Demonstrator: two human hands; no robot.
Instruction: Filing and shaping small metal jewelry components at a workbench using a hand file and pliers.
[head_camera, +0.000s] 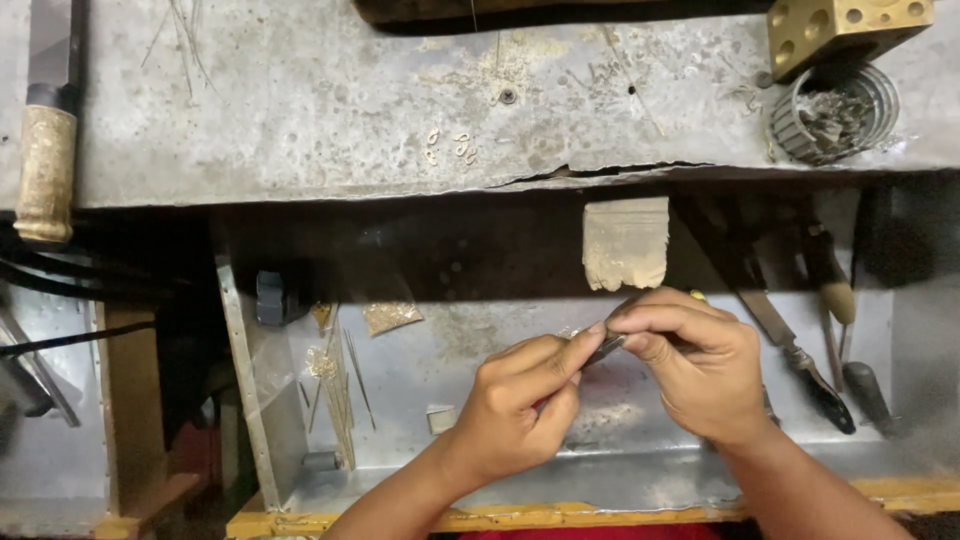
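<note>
— Left hand (520, 400)?
— Closed in a pinch, thumb and forefinger tips pressed on the near end of a small dark metal piece (603, 347), held above the metal tray (480, 345) of the bench drawer.

— Right hand (695, 365)?
— Also closed. Fingertips clamped on a thin dark tool, probably pliers or tweezers, nose meeting the same small piece from the right. Cannot tell the tool's exact kind; mostly hidden under the fingers.

— Where exactly, that small piece?
— Between the two hands, right at the touching fingertips, over the middle of the tray, just below the worn wooden bench pin (626, 243). Too small to tell shape or finish.

— In the tray?
— Thin wire rods (340, 400) lying near the left wall, small clear bags with gold-coloured bits (391, 316) at the back left, a tiny pale block (440, 418) near the left hand. On the right, files and gravers with dark handles (825, 395), leaning well apart from the hands.

— Up on the bench top?
— Scratched grey metal sheet (300, 100), cracked along the front edge. Few small pale links (450, 148) lying near the middle. Brass dapping block (845, 28) with round hollows at the far right corner, a round ribbed metal cup (835, 115) with scraps just below it. Hammer with a cork-like handle (45, 170) on the far left.
</note>
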